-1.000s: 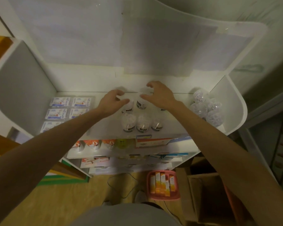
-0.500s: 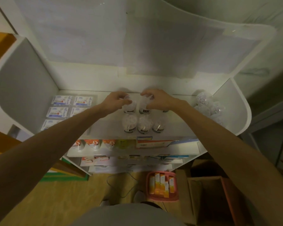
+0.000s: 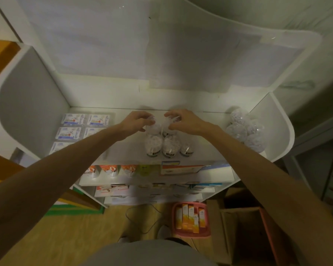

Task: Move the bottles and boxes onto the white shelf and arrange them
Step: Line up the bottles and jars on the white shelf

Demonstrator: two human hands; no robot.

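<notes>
Both hands, left hand (image 3: pixel 136 122) and right hand (image 3: pixel 183 121), each curl round a clear bottle (image 3: pixel 153 127) in the back row on the white shelf (image 3: pixel 210 150), apparently squaring the rows; next, release without toppling neighbours.

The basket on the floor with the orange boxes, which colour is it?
The basket is pink, seen in the head view.

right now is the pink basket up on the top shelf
No, the pink basket sits on the floor below the white shelf.
</notes>
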